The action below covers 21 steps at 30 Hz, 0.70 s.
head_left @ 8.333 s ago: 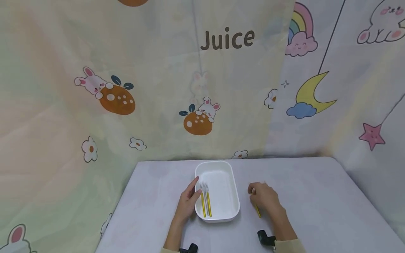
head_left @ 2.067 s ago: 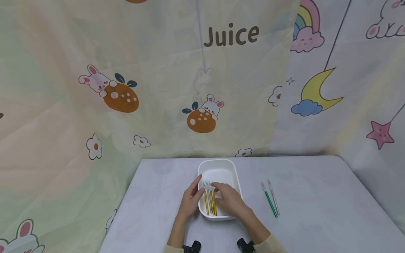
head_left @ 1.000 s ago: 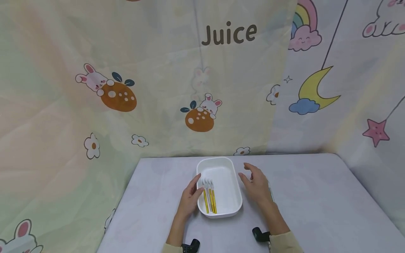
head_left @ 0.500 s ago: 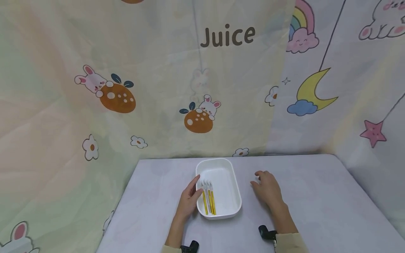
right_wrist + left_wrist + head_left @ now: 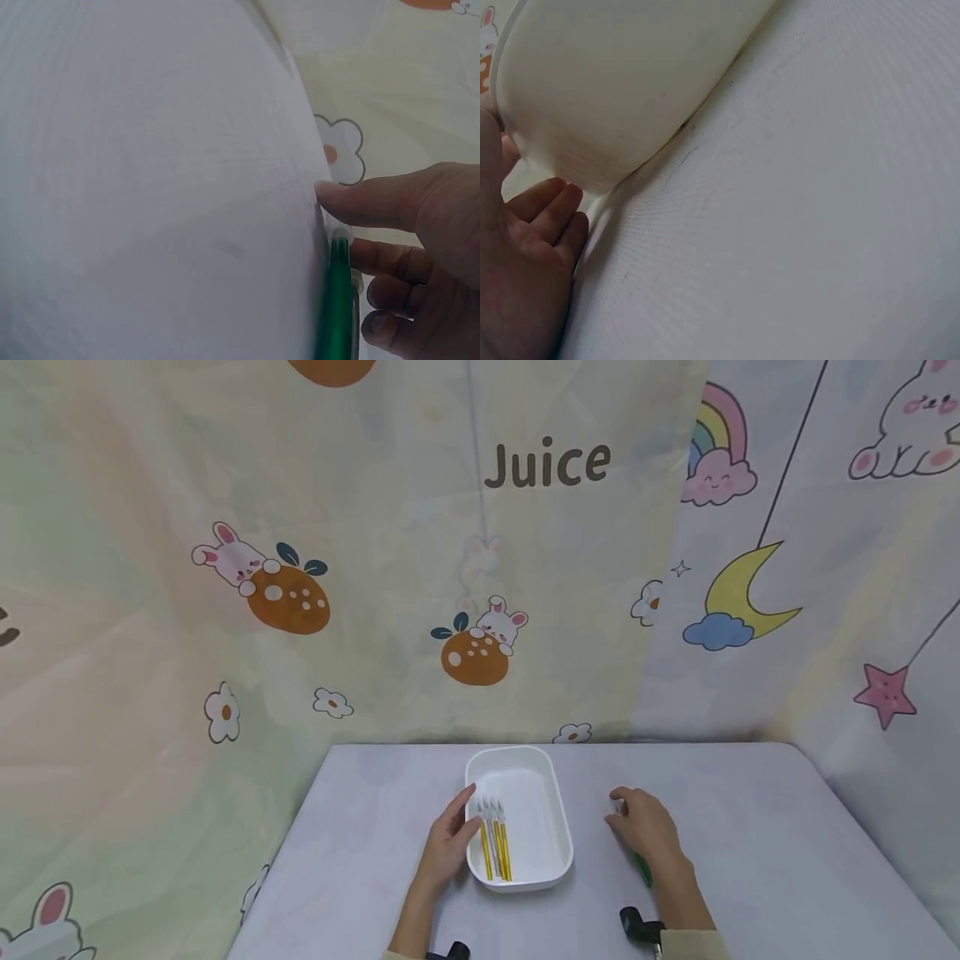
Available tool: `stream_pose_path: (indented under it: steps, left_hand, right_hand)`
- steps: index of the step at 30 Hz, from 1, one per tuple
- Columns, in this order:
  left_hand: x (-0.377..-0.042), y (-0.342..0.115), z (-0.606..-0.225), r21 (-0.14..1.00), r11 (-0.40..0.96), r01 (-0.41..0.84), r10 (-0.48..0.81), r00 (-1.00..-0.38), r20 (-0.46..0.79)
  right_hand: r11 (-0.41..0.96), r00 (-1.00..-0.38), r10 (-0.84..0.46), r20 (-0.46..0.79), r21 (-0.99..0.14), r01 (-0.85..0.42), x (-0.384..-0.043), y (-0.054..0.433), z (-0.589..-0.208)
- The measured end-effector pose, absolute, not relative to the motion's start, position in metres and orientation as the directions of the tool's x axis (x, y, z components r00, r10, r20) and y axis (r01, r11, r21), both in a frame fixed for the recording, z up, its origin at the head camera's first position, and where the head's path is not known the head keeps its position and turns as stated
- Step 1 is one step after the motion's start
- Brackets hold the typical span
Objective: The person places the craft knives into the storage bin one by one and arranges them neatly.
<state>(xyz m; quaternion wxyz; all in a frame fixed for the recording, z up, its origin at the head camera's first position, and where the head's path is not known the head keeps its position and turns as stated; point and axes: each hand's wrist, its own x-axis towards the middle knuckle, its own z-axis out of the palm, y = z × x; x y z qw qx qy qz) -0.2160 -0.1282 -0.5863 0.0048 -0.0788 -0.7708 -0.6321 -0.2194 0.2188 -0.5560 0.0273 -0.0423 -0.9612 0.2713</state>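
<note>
In the head view a white tray (image 5: 528, 860) stands on the table, with several yellow-handled forks (image 5: 496, 852) lying side by side along its left side. My left hand (image 5: 444, 847) holds the tray's left rim, thumb over the edge; in the left wrist view, fingers (image 5: 555, 214) lie against its outside. To the right of the tray, my right hand (image 5: 647, 827) is over a green-handled fork (image 5: 642, 868) on the table, hiding most of it. In the right wrist view the green handle (image 5: 337, 300) lies between spread thumb and fingers, with a gap visible.
A second, thin handle (image 5: 356, 311) lies beside the green one, partly hidden. The white-covered table (image 5: 765, 843) meets a patterned fabric backdrop (image 5: 375, 610) at its back edge. Black wrist cameras (image 5: 637, 927) sit near both cuffs.
More yellow-handled forks lie in the tray than 8 seconds ago. My right hand has left the tray, moved right and lowered over the green-handled fork. My left hand stays at the tray's rim.
</note>
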Motion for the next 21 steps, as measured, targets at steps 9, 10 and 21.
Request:
stream_pose_path:
  steps: [9, 10, 21]
  left_hand:
    - [-0.213, -0.125, -0.588, 0.97, 0.214, 0.117, 0.103, -0.99, 0.096]
    - [-0.213, -0.124, -0.589, 0.97, 0.212, 0.118, 0.108, -0.989, 0.096]
    - [-0.215, -0.125, -0.585, 0.969, 0.22, 0.113, 0.09, -0.991, 0.095]
  right_hand:
    - [0.848, -0.997, 0.08, -0.011, -0.524, 0.074, -0.214, 0.224, -0.548]
    - [0.852, -0.997, 0.078, -0.013, -0.518, 0.074, -0.213, 0.225, -0.547]
    - [0.851, -0.994, 0.061, -0.095, -0.516, 0.102, -0.213, 0.226, -0.538]
